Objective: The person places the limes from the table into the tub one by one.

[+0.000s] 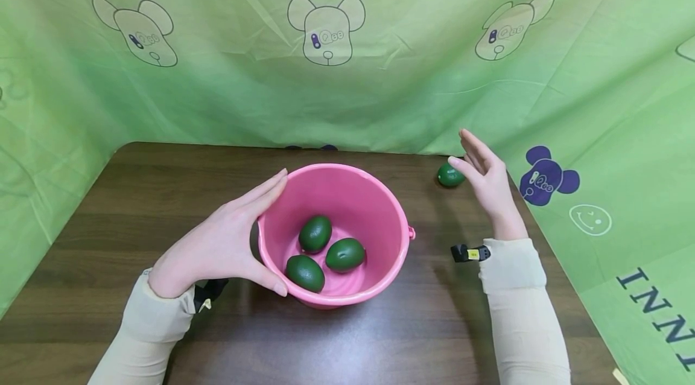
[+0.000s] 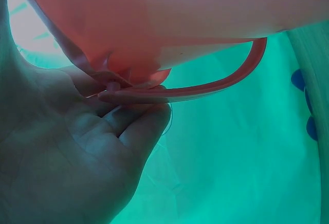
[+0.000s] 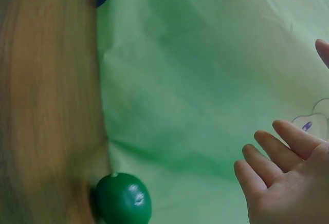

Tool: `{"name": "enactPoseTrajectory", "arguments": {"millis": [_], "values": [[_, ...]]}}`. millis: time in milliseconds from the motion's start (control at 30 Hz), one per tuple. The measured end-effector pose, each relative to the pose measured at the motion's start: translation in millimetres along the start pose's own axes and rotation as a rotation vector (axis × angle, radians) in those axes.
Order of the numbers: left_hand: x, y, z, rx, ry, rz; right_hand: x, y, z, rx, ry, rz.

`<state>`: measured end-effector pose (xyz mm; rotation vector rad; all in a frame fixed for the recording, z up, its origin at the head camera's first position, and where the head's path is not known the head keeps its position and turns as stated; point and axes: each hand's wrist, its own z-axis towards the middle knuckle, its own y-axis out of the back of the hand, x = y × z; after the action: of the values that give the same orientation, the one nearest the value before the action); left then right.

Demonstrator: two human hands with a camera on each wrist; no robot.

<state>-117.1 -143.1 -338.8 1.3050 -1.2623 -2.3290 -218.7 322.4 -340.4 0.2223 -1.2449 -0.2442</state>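
Note:
A pink bucket (image 1: 380, 192) stands mid-table, its opening facing up, with several dark green avocados (image 1: 345, 254) at its bottom. My left hand (image 1: 230, 240) grips the bucket's left side, thumb at the near rim and fingers spread along the far rim. In the left wrist view, the fingers lie under the rim beside the pink handle (image 2: 205, 89). Towards the back right, my right hand (image 1: 485, 180) is raised with relaxed fingers and holds nothing. Just left of it, another avocado (image 1: 449, 175) lies on the table, overlapped by the thumb in the head view.
The brown wooden table (image 1: 380, 343) ends at a green printed curtain (image 1: 391, 107) along the back and both sides. That single avocado sits close to the back edge. A small pale object (image 1: 620, 376) shows at the lower right corner.

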Motion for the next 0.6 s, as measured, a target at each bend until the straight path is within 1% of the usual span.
{"name": "enactPoseTrajectory", "arguments": {"millis": [200,400,600], "values": [[-0.1,0.1,-0.1,0.001,-0.002,0.000,-12,7,6,0.008,-0.077,-0.098],[-0.3,0.2,0.0,0.001,0.002,-0.002,-23,14,10,0.028,-0.158,-0.146],[-0.4,0.6,-0.4,-0.001,0.000,0.007,-34,21,13,0.040,-0.200,-0.182]]}}
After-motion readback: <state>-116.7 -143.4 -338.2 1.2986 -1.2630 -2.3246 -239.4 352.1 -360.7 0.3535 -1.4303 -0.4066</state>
